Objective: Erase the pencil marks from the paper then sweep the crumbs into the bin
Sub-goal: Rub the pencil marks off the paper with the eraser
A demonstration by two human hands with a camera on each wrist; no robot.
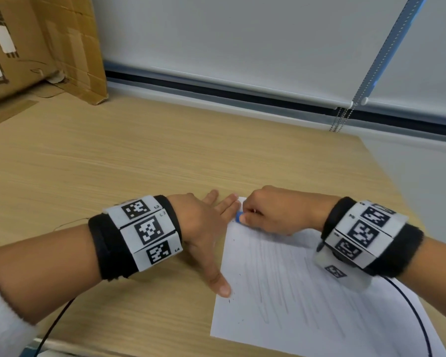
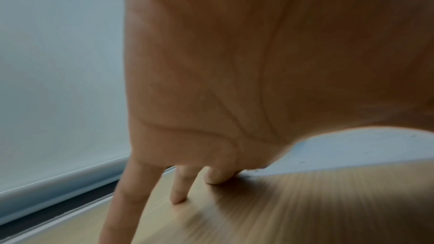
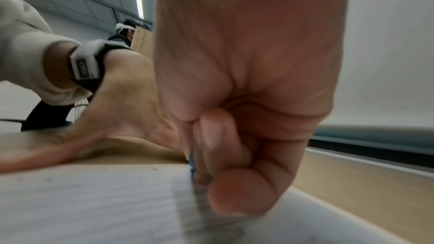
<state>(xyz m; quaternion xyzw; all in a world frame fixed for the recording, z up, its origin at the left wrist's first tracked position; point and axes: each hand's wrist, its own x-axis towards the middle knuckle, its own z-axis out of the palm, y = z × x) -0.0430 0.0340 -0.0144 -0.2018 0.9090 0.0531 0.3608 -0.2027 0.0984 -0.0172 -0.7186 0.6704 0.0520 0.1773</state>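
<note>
A white sheet of paper (image 1: 307, 305) covered in faint grey pencil strokes lies on the wooden desk (image 1: 101, 163), at the lower right of the head view. My right hand (image 1: 271, 212) is curled at the sheet's far left corner and pinches a small blue eraser (image 1: 238, 217) against the paper. In the right wrist view only a sliver of the blue eraser (image 3: 192, 162) shows beside the curled fingers (image 3: 239, 198). My left hand (image 1: 209, 228) lies flat with fingers spread, its thumb (image 1: 220, 284) pressing the paper's left edge. Tiny dark crumbs dot that edge. No bin is in view.
A cardboard box (image 1: 36, 47) stands at the back left of the desk. A window blind (image 1: 242, 47) with a bead chain (image 1: 343, 117) runs along the far side. A black cable (image 1: 412, 313) crosses the paper's right part. Another person (image 3: 126, 32) is far behind.
</note>
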